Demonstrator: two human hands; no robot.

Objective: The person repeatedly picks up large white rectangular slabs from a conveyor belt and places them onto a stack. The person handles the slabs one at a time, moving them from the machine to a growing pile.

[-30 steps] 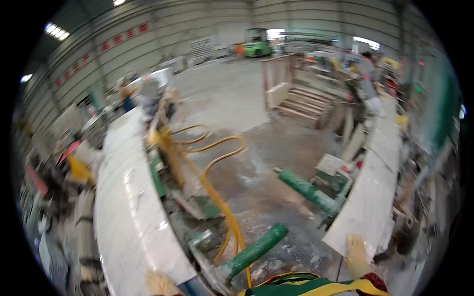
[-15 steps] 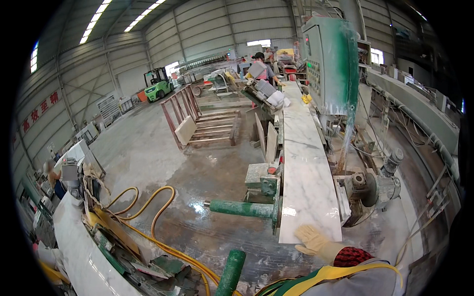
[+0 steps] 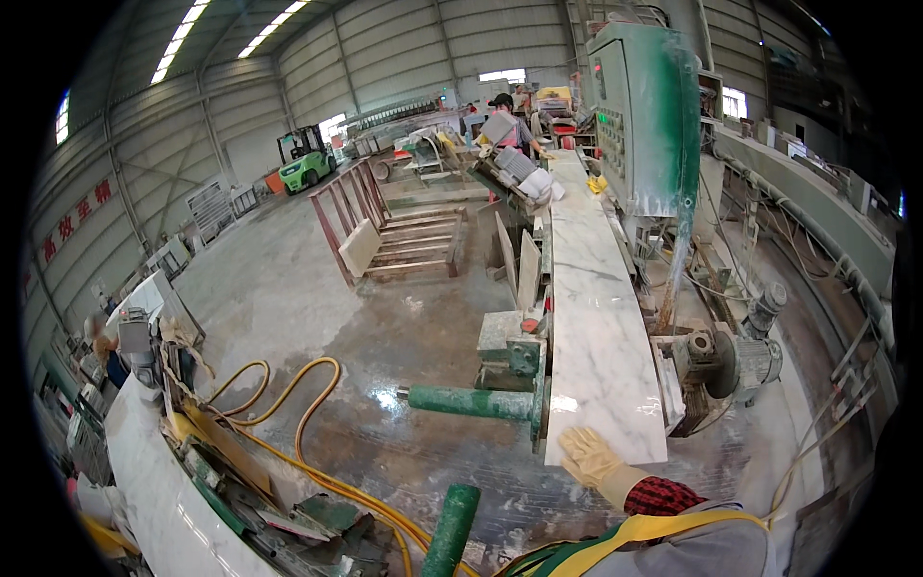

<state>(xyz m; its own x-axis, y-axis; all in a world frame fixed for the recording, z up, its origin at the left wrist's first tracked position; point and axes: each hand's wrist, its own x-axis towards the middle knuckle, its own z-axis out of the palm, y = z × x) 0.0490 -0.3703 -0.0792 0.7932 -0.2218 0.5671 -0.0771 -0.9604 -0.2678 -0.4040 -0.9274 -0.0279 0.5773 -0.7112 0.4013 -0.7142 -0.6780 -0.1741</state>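
A long white marble slab [image 3: 606,327] with grey veins stretches away from me over a machine bed. My right hand [image 3: 589,459], in a pale yellow glove, lies at the slab's near left corner. Its fingers are outstretched and rest on the polished surface, with the thumb apart near the end edge. A red-and-black checked cuff shows behind the glove. My left hand is out of view. Just left of the slab, a green cylindrical bar [image 3: 471,401] juts out sideways from the machine frame.
A green control cabinet [image 3: 644,120] and a motor [image 3: 755,365] stand right of the slab. Yellow hoses [image 3: 317,471] cross the wet floor. Beyond are a rusty rack [image 3: 413,240] and green forklift [image 3: 306,159]. A co-worker [image 3: 510,125] is at the slab's far end.
My right hand has shifted left and slightly forward along the slab's near end, its fingers now pointing more forward. The slab's near edge sits slightly farther away.
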